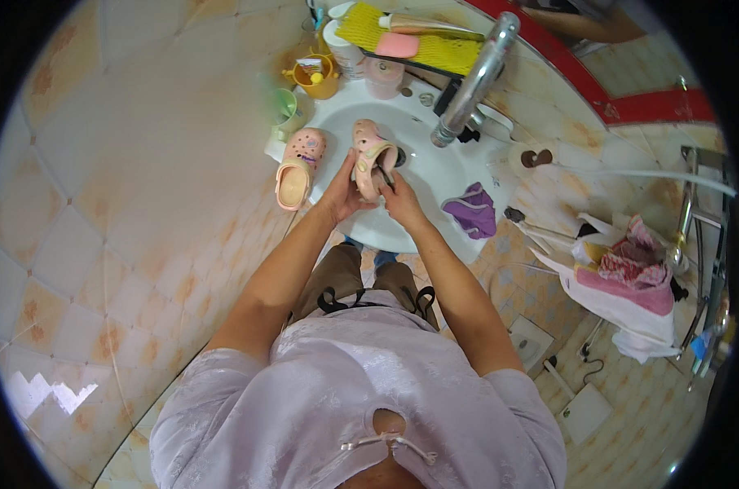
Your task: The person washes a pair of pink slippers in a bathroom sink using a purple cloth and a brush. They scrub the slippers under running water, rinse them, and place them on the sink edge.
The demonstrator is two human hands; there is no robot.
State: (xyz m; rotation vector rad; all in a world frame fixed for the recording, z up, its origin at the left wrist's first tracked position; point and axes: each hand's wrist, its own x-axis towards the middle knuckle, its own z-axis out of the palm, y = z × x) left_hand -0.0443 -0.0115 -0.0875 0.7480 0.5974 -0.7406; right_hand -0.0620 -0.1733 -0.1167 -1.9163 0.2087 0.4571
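A pale pink clog point(367, 134) is held over the white sink point(429, 204), its opening turned toward me. My left hand point(342, 194) grips it along the left side and underneath, near the heel. My right hand point(403, 204) is closed round a thin dark tool point(386, 178) that reaches into the shoe's opening; its far end is hidden there. Left of my hands, the matching clog point(297, 169) rests on the sink's left rim. A purple cloth point(472, 210) lies on the right side of the rim.
Over the basin juts a chrome faucet point(477, 79). Behind are a yellow cup point(313, 77), a green cup point(286, 109), a pink jar point(384, 76) and a yellow mesh cloth point(361, 28) with a pink soap bar point(397, 44). Bags point(622, 285) hang at right.
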